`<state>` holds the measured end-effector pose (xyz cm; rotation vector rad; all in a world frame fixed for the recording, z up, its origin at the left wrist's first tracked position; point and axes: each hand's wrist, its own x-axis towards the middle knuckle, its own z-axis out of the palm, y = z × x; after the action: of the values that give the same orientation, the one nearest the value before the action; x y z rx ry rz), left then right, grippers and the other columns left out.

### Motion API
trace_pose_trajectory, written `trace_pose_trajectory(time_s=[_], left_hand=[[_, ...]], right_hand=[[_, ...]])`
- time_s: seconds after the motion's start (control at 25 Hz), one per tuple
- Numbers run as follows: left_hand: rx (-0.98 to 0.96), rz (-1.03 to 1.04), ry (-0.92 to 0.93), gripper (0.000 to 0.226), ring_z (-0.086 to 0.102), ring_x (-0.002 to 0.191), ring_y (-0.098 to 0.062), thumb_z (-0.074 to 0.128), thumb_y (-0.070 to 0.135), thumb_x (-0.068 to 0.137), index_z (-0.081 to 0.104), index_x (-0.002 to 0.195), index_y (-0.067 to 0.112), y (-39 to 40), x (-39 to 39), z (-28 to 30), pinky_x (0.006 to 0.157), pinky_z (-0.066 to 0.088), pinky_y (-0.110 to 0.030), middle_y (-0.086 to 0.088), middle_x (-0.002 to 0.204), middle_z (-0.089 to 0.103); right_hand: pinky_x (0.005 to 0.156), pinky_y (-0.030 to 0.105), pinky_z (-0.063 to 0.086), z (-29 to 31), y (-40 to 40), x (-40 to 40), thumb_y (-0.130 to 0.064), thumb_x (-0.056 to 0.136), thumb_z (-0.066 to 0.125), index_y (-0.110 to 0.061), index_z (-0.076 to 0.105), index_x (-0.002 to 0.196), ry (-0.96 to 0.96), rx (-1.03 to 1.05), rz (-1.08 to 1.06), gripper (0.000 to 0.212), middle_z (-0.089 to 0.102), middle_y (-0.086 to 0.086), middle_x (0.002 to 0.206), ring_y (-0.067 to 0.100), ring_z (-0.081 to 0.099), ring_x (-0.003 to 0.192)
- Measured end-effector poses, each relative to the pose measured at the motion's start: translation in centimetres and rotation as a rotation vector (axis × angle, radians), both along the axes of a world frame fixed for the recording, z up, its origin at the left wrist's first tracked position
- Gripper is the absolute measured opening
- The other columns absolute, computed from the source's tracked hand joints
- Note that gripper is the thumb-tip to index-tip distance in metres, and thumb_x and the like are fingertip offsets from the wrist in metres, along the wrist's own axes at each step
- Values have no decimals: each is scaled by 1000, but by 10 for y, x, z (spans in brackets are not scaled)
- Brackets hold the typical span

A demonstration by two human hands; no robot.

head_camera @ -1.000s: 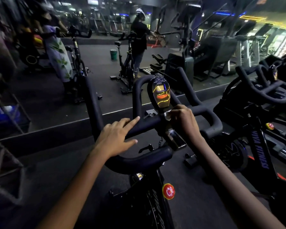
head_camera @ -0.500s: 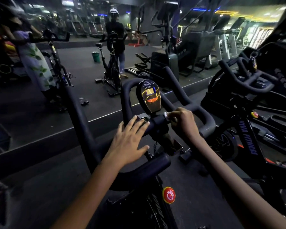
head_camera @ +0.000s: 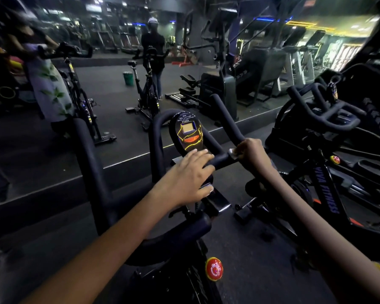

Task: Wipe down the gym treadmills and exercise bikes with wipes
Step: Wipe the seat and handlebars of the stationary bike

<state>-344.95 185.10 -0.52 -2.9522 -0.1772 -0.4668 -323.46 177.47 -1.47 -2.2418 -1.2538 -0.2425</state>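
Right hand: the right hand [head_camera: 251, 153] is reached out on a nearly straight forearm, fingers curled round the handlebar and clamped on a wipe.
Wipe: the wipe [head_camera: 234, 152] shows as a small pale, crumpled edge sticking out at the thumb side, pressed against the bar's right branch just right of the console.
Left hand: the left hand [head_camera: 188, 178] comes in from the lower left, palm down, fingers straight and slightly spread; it grips nothing.
Left contact: its fingertips rest on the cross bar below the console, the thumb lying over a glossy black bracket.
Handlebar: the handlebar [head_camera: 90, 159] is a matte black, padded tube, bent into upright horns, a central loop and a thick rounded near bar.
Console: the console [head_camera: 188, 133] is an oval, glossy black pod with a small square screen, yellow lines and an orange patch, standing inside the loop.
Knob: a round red knob [head_camera: 214, 268] with a yellow rim sits on the frame below the bars.
Neighbouring bike: a second black exercise bike [head_camera: 326, 194] stands just beside on the right, lettering on its frame.
Mirror: a wall mirror [head_camera: 119, 84] ahead reflects bikes, other machines and a green bucket [head_camera: 128, 78].
Floor: dark, dull, rubber-like floor [head_camera: 246, 242].
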Motion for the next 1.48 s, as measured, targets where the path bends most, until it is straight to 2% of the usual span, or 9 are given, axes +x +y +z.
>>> trace_pose_trajectory(time_s=[0.24,0.36,0.52,0.72,0.88,1.08,1.24,1.36,1.48], left_hand=[[41,59,111,62,13,144,-20,45,45,95,29,144,12,-5,70,14,117,0,-33,-7,152,25],[53,131,166,62,26,139,-23,47,47,92,34,140,11,2,105,11,117,8,-36,-9,146,35],[117,237,210,62,34,133,-26,41,54,93,37,137,11,8,128,-1,116,8,-43,-9,139,45],[160,239,219,61,36,131,-28,36,55,95,37,138,11,12,135,-7,116,6,-47,-9,137,47],[161,219,209,59,36,130,-27,39,54,94,40,134,10,16,136,-8,116,5,-46,-9,135,49],[152,217,193,60,36,129,-28,39,53,94,38,135,10,16,136,-9,116,4,-46,-9,134,49],[138,213,199,59,37,128,-29,40,52,94,39,134,9,15,137,-9,115,5,-47,-10,133,50],[127,218,203,59,36,128,-29,40,52,94,39,134,9,15,136,-7,115,4,-47,-9,133,50],[107,218,217,58,35,129,-28,39,52,94,39,134,10,15,135,-6,116,3,-47,-8,134,49]], right_hand=[[61,30,33,5,-5,15,-5,77,71,2,75,75,12,-4,158,9,66,22,75,33,62,73],[58,26,29,9,-3,49,-14,81,71,1,74,77,-20,-46,69,16,66,23,75,28,61,72],[64,31,43,10,16,94,-12,79,68,-2,73,83,6,-209,-40,13,66,25,86,35,64,82],[61,31,40,50,74,117,-12,78,65,-4,74,80,-86,42,-3,11,68,23,81,32,65,80],[66,35,43,84,137,116,-15,81,67,-1,73,89,-204,48,193,17,62,18,88,35,61,83],[60,19,35,64,120,129,-3,76,68,-6,76,81,-366,-139,518,10,61,12,81,24,61,70],[52,7,30,72,94,137,-22,76,62,-5,76,71,-365,-251,692,23,61,12,63,13,54,53],[51,8,27,93,129,137,-20,77,70,-1,74,71,-306,-58,501,20,64,15,64,21,58,58],[55,15,28,84,141,126,-16,82,70,-7,76,88,-268,-3,398,13,53,-3,72,15,53,71]])
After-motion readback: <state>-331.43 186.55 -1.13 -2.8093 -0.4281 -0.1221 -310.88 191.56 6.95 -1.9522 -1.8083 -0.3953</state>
